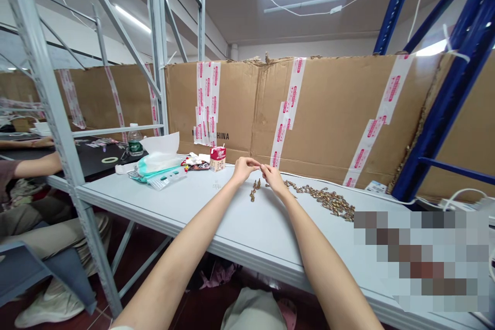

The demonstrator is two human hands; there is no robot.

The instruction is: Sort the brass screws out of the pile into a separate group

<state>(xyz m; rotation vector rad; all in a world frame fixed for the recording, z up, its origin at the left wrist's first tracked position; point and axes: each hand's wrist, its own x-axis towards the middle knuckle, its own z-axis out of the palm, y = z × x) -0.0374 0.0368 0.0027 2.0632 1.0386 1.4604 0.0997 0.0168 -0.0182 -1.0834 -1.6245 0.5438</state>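
My left hand [244, 168] and my right hand [274, 178] meet above the far part of a pale grey table [201, 211], their fingertips pinched together. Whether they hold a small piece is too small to tell. Just below them lies a small heap of brass-coloured metal parts [254, 190]. A long scattered strip of the same parts [323, 198] runs off to the right along the table, near my right hand.
Cardboard sheets with printed tape [286, 108] wall off the table's far edge. To the left lie plastic bags [154, 167] and a small drink carton [217, 159]. Steel shelf uprights [46, 98] stand at the left, beyond which a co-worker's arm [38, 163] rests on a black table [93, 165].
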